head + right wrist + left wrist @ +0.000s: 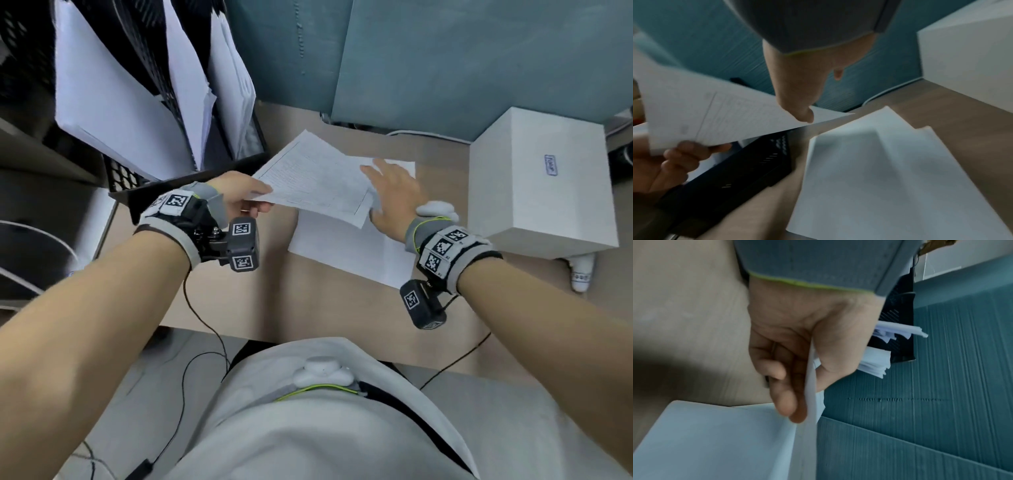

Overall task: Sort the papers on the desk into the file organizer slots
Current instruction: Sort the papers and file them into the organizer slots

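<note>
White paper already fills the black mesh file organizer point(144, 102), at least 3 slots stuffed. My left hand point(239, 195) pinches 1 printed sheet point(318, 178) by its edge, lifted above the tabletop point(239, 291); my right hand point(394, 195) lies flat with fingers spread at its far corner. A small stack of papers point(346, 246) is left on the tabletop (so I judge the sorting well along). The print is too fine to read, as is the white box point(534, 185) label.

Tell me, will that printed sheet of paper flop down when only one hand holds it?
Probably a bit. The thin white printed sheet is pinched at one edge by the left hand, while the right hand lies open by its far end. It looks light, and it would likely sag or crease easily.
</note>
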